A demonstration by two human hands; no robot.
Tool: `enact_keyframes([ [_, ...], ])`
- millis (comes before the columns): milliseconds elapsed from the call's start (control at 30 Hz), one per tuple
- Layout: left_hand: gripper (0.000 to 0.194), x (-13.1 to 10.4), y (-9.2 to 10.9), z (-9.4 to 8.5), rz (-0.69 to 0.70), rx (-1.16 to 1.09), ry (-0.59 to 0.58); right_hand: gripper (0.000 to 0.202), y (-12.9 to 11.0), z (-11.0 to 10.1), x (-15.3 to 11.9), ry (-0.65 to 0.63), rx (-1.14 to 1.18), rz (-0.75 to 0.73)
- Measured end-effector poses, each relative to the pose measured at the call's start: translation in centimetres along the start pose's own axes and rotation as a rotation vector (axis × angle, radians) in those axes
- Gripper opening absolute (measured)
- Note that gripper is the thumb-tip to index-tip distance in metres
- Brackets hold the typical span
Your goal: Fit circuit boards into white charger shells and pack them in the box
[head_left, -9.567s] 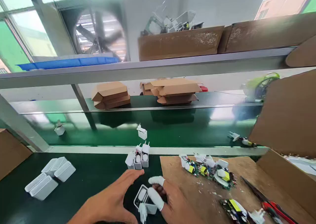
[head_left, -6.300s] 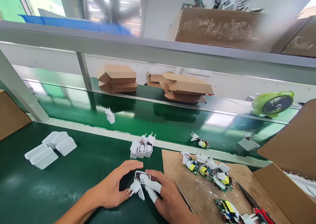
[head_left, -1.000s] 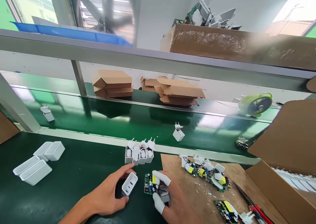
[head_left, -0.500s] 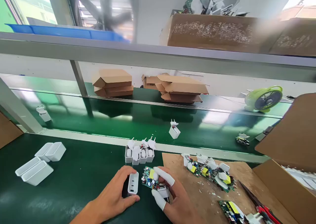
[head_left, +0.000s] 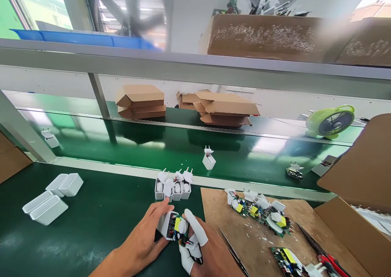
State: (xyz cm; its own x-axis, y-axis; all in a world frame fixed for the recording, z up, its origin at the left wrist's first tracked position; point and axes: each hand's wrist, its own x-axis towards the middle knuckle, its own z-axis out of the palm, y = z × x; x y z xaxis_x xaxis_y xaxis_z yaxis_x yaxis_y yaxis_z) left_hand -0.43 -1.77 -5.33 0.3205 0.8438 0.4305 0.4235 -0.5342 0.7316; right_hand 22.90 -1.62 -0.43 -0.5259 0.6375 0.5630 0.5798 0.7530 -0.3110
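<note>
My left hand (head_left: 146, 233) is closed around a white charger housing (head_left: 164, 225), tilted with its opening toward the right. My right hand (head_left: 201, 244), with white finger cots on thumb and finger, grips a circuit board (head_left: 180, 227) with a yellow component and a white plug piece (head_left: 194, 246). The board's left end is at the housing's mouth; how far it sits inside cannot be made out. Just beyond my hands stands a row of white housings (head_left: 177, 193) with boards and plug caps. Several empty white housings (head_left: 49, 207) lie at the left.
Cardboard (head_left: 253, 244) at the right bears several circuit boards (head_left: 262, 212), tweezers (head_left: 233, 252) and red-handled cutters (head_left: 324, 254). An open carton (head_left: 354, 224) stands at far right. Beyond the bench, a green conveyor (head_left: 171, 150) carries spaced charger units (head_left: 209, 159). A shelf (head_left: 183, 67) crosses above.
My right hand has brought the circuit board left to the housing's mouth. My left hand has tilted the housing toward it. The units on the conveyor have shifted left. Tweezers now show beside my right hand.
</note>
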Motion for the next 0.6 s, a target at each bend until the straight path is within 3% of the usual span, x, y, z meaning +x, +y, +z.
enact_keyframes([
  [300, 0.082, -0.23, -0.14, -0.01, -0.015, -0.014, -0.007, 0.091, -0.45, -0.22, 0.23, -0.119, -0.027, 0.027],
  [600, 0.09, -0.46, -0.48, 0.13, -0.012, 0.028, -0.027, 0.095, -0.36, 0.09, 0.25, -0.078, -0.072, -0.02],
])
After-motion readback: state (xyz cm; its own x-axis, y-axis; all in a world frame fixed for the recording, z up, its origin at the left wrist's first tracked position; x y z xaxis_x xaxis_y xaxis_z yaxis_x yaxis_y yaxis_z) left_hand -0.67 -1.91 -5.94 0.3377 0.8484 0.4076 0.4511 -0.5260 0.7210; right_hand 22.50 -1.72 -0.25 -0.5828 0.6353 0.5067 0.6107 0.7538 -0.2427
